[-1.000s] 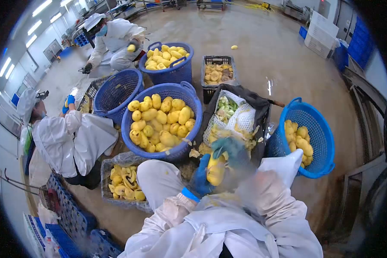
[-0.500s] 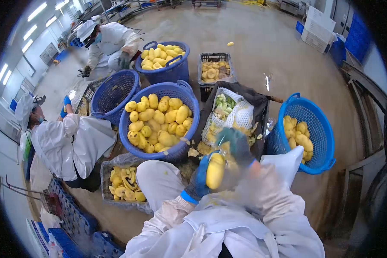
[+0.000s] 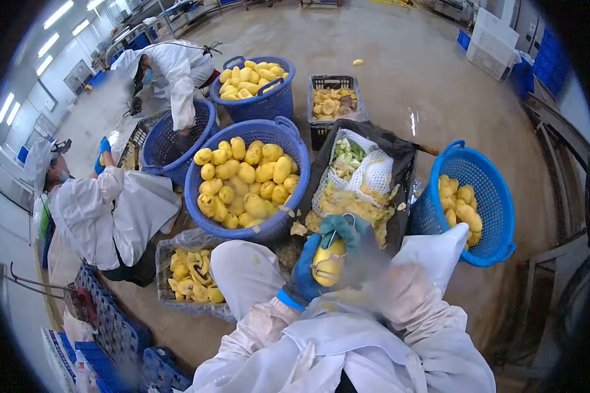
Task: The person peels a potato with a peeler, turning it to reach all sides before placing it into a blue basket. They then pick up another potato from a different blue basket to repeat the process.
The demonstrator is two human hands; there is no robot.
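Head view: slips and knocks are the main risks

At left, a plastic-lined crate [image 3: 166,262] holds yellow cut pieces. Next, a large purple-blue basket [image 3: 191,190] is heaped with whole yellow produce beside the left knee [image 3: 246,265]; a knock from that knee could roll the topmost ones out.

Then comes the left hand [image 3: 299,275], its gloved fingers curled around the yellow piece [image 3: 330,265] — held above the apron [image 3: 351,337], between the knees. If the glove is wet, the piece could twist in that grip or drop. Against its far end is the right hand [image 3: 345,229], fingers bent and close together; blur covers much of this side, so I can't fairly tell whether they pinch the piece or a tool. A thin line crosses the yellow surface — if it is a blade, a slip could nick the left fingers.

Beyond the hands, a black-lined crate [image 3: 400,160] holds peel and green scraps; its loose liner could sag and spill some. Farthest right, a blue basket [image 3: 498,216] stands near the right knee [image 3: 432,257], where a nudge could tip it.
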